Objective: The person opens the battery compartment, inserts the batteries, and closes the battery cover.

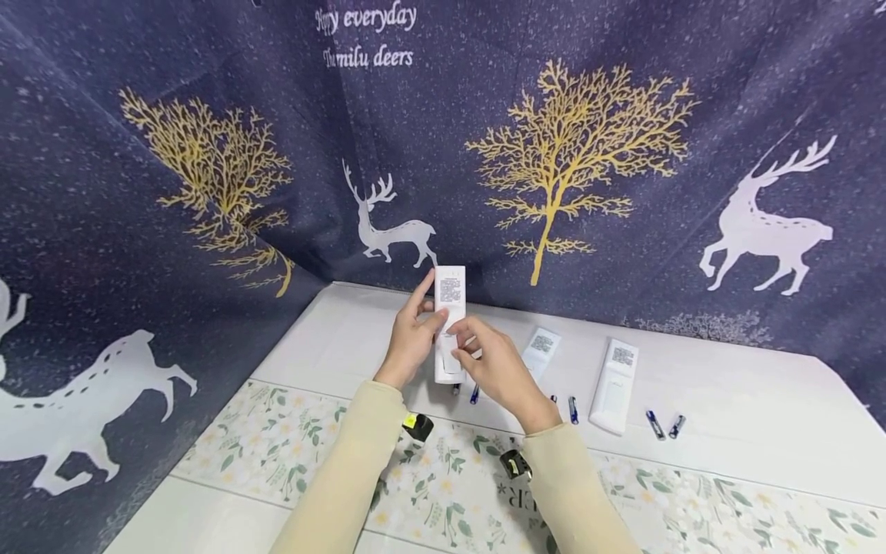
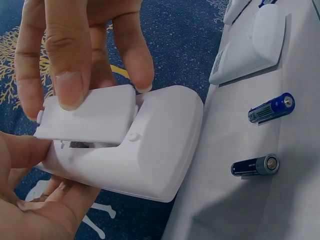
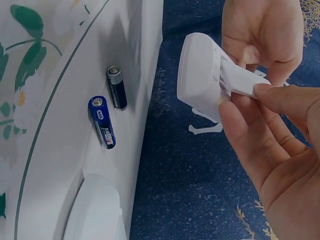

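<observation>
My left hand (image 1: 408, 342) holds a white remote control (image 1: 451, 286) raised over the table, its printed back facing me. The fingers of my right hand (image 1: 500, 368) pinch the battery cover (image 2: 87, 117). In the left wrist view the cover lies tilted over the battery compartment, one edge lifted and a dark gap under it. From the right wrist view, the cover (image 3: 243, 80) slants out of the remote's back between thumb and fingers. Below the remote, two AA batteries, one blue (image 3: 102, 122) and one dark with a silver end (image 3: 117, 87), lie on the table.
Two more white remotes lie back up on the table, one beyond my right hand (image 1: 541, 346) and one farther right (image 1: 614, 388). Loose batteries (image 1: 655, 425) lie near them. A dark curtain (image 1: 443, 154) with deer and trees hangs behind the table. A floral strip (image 1: 277, 431) crosses its front.
</observation>
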Demonstrator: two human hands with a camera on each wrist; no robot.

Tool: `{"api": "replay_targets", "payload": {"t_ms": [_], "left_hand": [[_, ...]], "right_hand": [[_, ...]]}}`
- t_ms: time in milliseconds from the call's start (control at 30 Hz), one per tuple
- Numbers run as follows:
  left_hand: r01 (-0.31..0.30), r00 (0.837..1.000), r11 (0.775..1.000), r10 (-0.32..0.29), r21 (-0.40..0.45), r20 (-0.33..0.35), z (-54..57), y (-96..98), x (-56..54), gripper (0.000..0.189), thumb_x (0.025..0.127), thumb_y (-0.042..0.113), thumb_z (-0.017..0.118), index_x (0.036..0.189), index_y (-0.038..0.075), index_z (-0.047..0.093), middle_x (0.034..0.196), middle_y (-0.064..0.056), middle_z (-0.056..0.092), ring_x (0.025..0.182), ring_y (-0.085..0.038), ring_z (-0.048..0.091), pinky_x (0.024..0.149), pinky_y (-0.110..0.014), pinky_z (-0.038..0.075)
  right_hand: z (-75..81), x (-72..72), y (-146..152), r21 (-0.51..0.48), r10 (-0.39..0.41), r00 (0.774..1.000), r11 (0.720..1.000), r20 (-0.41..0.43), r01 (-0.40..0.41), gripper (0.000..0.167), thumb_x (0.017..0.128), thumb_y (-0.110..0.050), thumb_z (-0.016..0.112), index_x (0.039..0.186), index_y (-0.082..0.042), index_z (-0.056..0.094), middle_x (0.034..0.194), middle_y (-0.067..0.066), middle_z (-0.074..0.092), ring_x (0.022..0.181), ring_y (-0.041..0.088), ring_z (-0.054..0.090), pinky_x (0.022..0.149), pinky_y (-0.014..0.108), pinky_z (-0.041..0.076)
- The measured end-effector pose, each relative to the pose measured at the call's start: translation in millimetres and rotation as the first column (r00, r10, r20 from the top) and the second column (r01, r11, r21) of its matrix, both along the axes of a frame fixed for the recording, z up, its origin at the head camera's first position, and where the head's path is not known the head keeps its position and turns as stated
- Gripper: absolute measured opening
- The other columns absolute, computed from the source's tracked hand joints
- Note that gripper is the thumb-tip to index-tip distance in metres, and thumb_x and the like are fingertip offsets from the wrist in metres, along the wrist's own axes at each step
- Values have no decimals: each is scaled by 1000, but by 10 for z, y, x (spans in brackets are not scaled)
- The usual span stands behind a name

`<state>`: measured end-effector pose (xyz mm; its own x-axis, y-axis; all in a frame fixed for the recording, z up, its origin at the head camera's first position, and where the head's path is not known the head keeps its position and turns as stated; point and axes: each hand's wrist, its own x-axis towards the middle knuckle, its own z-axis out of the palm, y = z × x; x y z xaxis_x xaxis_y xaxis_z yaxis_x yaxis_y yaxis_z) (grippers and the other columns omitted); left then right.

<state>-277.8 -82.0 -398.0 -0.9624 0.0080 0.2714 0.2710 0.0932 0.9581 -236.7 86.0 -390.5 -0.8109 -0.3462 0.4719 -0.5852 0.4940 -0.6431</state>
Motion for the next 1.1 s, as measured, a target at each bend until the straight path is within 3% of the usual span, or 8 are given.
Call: {"api": "replay_targets", "payload": {"t_ms": [500,867,1100], "left_hand": [[-4,1000,1000,3,11,18,-10,-17,-8,71,106,5,61,166,37,39,115,-14,68,90,-19,62,70,-26,52],[-14,999,999,12,45,39,-11,-42,-28,71,106,3,61,165,35,40,117,-15,67,91,-20,64,71,-26,54],[-25,999,999,24,25,42,-20,-39,-23,71,106,3,61,166,33,39,115,-14,68,88,-19,64,71,-26,54]], "right_hand": [[26,-15,63,-5,-50,998,999,23,51,33,95,6,76,123,-8,66,104,10,72,90,29,73,79,40,63],[28,-54,175,-14,-97,993,995,68,98,32,97,3,75,126,-8,67,107,12,71,92,30,73,77,41,63],[-57,-110,207,-27,-109,991,993,73,111,31,96,5,75,124,-7,67,104,11,70,90,29,73,76,40,63]]}}
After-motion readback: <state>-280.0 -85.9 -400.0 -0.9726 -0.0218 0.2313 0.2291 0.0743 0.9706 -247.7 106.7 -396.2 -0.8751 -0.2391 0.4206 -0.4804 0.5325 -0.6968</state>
